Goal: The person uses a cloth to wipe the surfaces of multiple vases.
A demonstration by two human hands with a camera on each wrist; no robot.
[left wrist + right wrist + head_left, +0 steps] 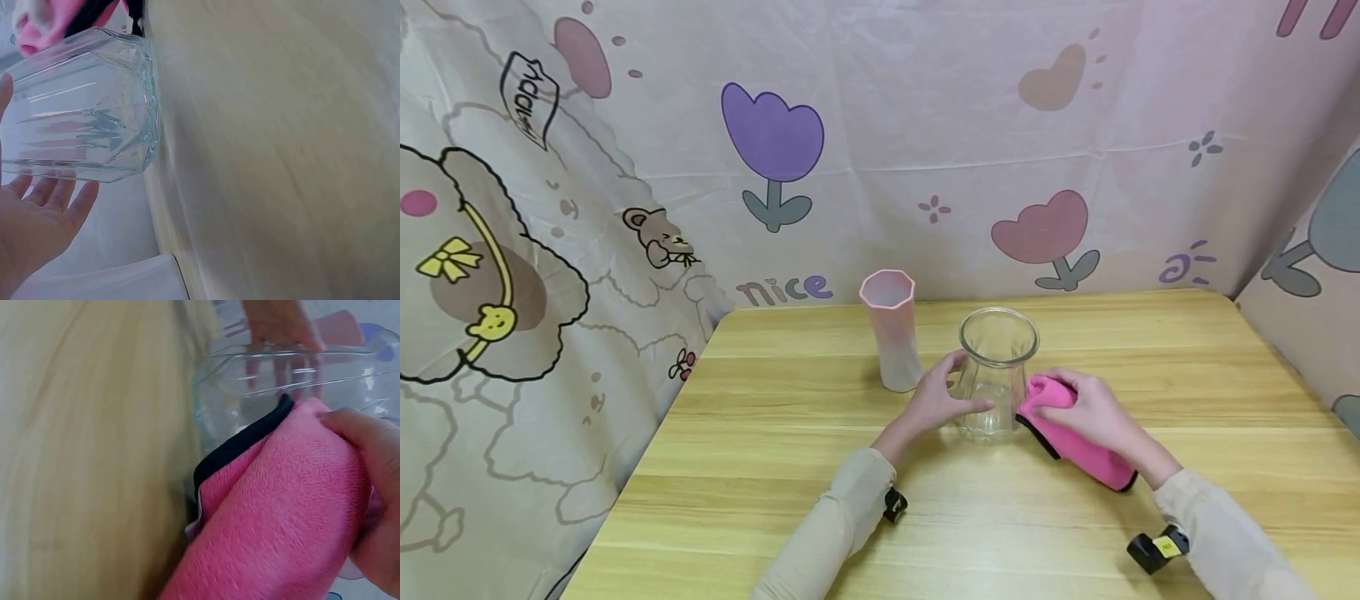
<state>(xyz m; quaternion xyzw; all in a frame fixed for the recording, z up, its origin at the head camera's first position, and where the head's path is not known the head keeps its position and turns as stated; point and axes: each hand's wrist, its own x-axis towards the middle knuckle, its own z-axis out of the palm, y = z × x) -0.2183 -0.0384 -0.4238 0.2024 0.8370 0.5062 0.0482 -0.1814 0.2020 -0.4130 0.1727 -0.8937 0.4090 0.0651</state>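
A clear glass vase [1009, 385] stands upright on a wooden table [700, 467], a left hand [936, 397] curved round its side; a right hand [1093, 410] pinches a pink cloth [1084, 454] beside the glass; wiping seems under way, how much remains cannot be told; a pink-and-white vase [892, 333] stands ungripped nearby.

glass jar [1004, 379]: clear, shiny, smooth | pink cloth [1086, 454] at its 4 o'clock: fuzzy, matt | vase [895, 342] at its 10 o'clock: smooth | worktop [760, 467]: wood look, smooth, shiny

Jar [1000, 382] between vase [895, 346] and cloth [1086, 454]
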